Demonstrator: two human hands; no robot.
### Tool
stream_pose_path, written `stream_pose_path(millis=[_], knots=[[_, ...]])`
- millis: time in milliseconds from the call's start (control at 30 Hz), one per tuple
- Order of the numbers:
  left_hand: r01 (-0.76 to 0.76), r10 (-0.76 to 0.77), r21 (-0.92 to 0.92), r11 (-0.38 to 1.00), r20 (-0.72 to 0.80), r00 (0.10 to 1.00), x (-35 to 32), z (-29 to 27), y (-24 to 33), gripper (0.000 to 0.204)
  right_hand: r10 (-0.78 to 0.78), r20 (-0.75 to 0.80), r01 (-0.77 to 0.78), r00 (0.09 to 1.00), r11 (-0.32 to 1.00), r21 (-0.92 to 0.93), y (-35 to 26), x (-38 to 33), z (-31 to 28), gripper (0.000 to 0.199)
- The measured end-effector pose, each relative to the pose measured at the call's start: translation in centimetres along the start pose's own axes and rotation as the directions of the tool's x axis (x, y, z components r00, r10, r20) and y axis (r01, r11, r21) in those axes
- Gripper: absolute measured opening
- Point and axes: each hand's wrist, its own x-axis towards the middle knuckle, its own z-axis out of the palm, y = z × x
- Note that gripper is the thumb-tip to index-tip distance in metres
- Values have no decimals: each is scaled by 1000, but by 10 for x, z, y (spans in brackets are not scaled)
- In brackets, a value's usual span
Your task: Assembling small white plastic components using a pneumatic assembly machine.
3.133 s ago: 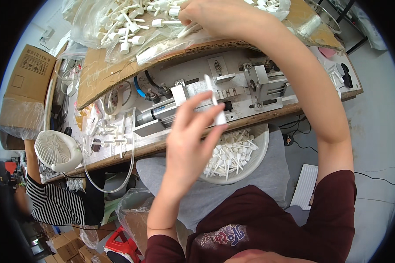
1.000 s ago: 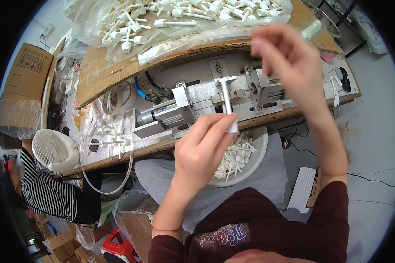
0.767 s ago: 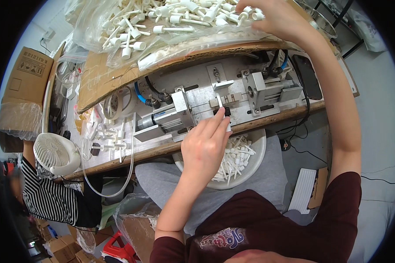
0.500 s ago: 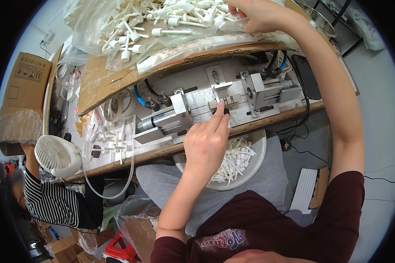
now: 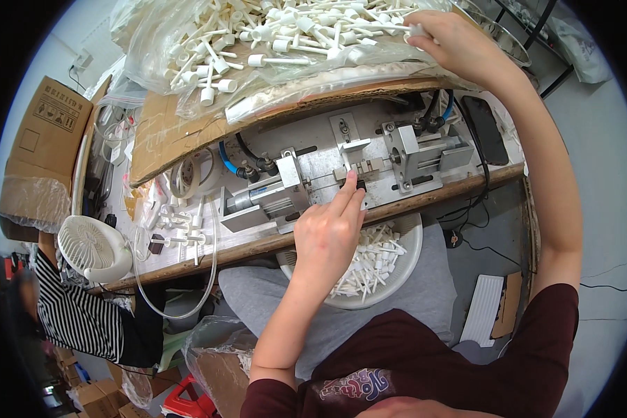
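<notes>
My left hand (image 5: 327, 233) reaches to the metal clamping fixture (image 5: 359, 167) at the bench's front edge. Its index finger is stretched out, with the tip against a small white plastic part (image 5: 349, 168) lying at the central block; the thumb is mostly hidden. At the upper right, my right hand (image 5: 460, 45) is closed in a pinch on a white plastic stem piece (image 5: 418, 31), beside the heap of white stem pieces with cup-shaped ends (image 5: 292, 28). The heap lies on clear plastic film over cardboard.
Two metal cylinder units (image 5: 268, 191) (image 5: 425, 157) flank the fixture. A white basket (image 5: 412, 254) of small white parts sits at my lap. At left are a white fan (image 5: 94, 247), a looped clear tube (image 5: 212, 279) and a person in striped sleeves (image 5: 76, 310). A dark phone (image 5: 485, 129) lies right.
My right hand has moved right and slightly down from the heap, with a white stem piece now showing between its fingers. My left hand stays at the fixture. The view has shifted slightly.
</notes>
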Motion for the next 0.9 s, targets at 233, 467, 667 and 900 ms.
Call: stream_pose_path(millis=[233,467,667,900], knots=[[12,-9,-219,976,17,1000,-7,-16,4,32,296,276,-390,915,467,793,-81,-42,-39,31],[57,-113,-323,945,-156,981,8,-37,18,49,-9,541,-528,841,205,824,-157,-100,2,22],[134,-192,-543,829,-52,980,0,-24,8,40,-118,667,-676,735,-63,734,-164,-109,14,27],[115,-183,-571,813,-63,981,3,-16,1,34,-141,584,-600,800,-202,774,-159,-128,20,42]])
